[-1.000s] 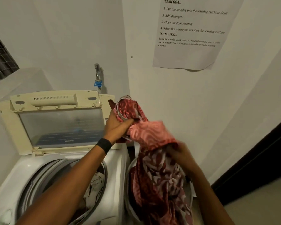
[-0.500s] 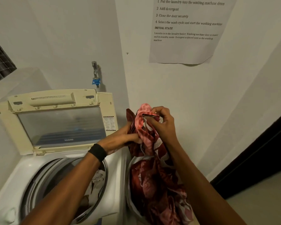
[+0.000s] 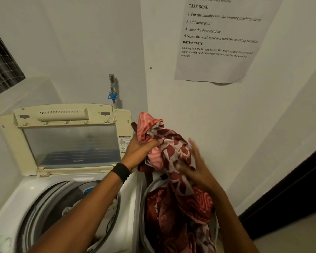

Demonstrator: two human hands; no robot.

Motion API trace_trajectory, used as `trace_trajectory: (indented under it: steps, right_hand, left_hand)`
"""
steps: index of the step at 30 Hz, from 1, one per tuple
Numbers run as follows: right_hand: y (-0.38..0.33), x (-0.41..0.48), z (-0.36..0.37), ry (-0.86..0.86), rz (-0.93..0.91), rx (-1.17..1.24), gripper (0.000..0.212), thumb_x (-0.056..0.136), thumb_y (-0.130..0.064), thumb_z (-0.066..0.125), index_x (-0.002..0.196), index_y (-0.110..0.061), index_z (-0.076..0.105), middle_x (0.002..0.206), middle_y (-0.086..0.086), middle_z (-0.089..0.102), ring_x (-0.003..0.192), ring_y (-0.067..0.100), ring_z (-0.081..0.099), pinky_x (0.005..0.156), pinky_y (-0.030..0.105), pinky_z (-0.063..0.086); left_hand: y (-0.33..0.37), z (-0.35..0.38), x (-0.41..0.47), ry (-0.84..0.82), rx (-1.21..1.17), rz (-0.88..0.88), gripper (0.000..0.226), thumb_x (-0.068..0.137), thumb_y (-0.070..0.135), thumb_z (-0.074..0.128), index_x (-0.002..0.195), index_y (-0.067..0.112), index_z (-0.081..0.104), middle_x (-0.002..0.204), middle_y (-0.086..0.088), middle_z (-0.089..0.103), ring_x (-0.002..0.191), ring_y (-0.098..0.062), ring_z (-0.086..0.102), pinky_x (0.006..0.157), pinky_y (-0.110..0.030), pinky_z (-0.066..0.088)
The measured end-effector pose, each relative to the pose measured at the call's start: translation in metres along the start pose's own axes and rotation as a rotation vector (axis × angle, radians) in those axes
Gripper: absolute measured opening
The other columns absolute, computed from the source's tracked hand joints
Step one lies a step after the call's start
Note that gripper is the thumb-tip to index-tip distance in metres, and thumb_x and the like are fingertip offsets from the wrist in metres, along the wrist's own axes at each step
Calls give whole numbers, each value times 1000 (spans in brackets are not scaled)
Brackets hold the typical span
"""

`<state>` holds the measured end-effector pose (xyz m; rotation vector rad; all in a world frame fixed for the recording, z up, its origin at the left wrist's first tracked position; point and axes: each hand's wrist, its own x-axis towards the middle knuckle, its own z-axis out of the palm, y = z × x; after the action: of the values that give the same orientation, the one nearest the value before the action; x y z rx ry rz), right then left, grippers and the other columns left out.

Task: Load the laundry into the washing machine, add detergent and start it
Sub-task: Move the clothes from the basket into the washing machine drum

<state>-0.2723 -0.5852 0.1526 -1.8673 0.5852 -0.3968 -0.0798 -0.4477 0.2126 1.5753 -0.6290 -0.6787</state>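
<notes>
Nearest you, the washing machine (image 3: 26, 194) stands with its drum (image 3: 49, 203) uncovered and pale laundry (image 3: 110, 207) lying inside. Just right of it, the laundry basket (image 3: 150, 187) holds a red patterned cloth (image 3: 171, 148), whose upper part is lifted above the basket. Your left hand (image 3: 138, 152), with a black wristband (image 3: 121, 172) at the wrist, grips the bunched top of that cloth. Your right hand (image 3: 195, 170) is blurred; its fingers look spread against the cloth's side. Behind, the lid (image 3: 69, 141) stands raised; its sticker (image 3: 124, 144) is too small to read. On the wall, a sheet (image 3: 217, 68) reads "TASK GOAL", "1 Put the laundry into the washing machine drum", "2. Add detergent", "3. Close the door securely".
</notes>
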Motion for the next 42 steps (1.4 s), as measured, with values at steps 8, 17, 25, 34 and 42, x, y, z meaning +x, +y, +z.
trace_trajectory:
  steps: [8,17,25,34,42]
  right_hand:
    - [-10,-17,-27,135,35,29,30,95,-5,66,96,-32,78,94,-5,79,92,12,75,82,35,60]
    - [-78,53,17,351,-270,168,37,89,-24,70,125,-18,68,122,3,61,110,5,64,99,32,55]
    - [-79,58,31,134,-246,462,36,75,-9,74,97,-19,48,94,5,62,84,11,65,72,25,54]
    - [-92,40,4,-31,-197,580,50,76,0,59,122,-17,64,121,10,67,111,26,65,91,36,55]
    - [-24,-16,2,375,-175,120,123,63,-52,93,159,-41,17,163,-17,24,146,-5,30,112,13,35]
  left_hand:
    - [-18,-7,8,108,188,-56,94,58,60,91,137,29,49,123,9,70,112,-12,68,105,-45,53]
    - [-1,18,-11,-276,181,-90,78,82,49,72,151,35,37,139,4,61,126,-18,59,107,-38,49]
    - [-17,14,-21,-335,100,-130,73,63,49,91,127,38,57,122,9,70,116,-13,67,100,-28,53]
    - [-25,50,-22,-43,-212,-112,94,54,60,81,138,29,53,127,4,66,116,-15,64,97,-30,53]
    - [-13,42,-14,-2,-297,-248,12,104,30,55,96,24,63,95,-4,74,82,-18,65,80,-30,53]
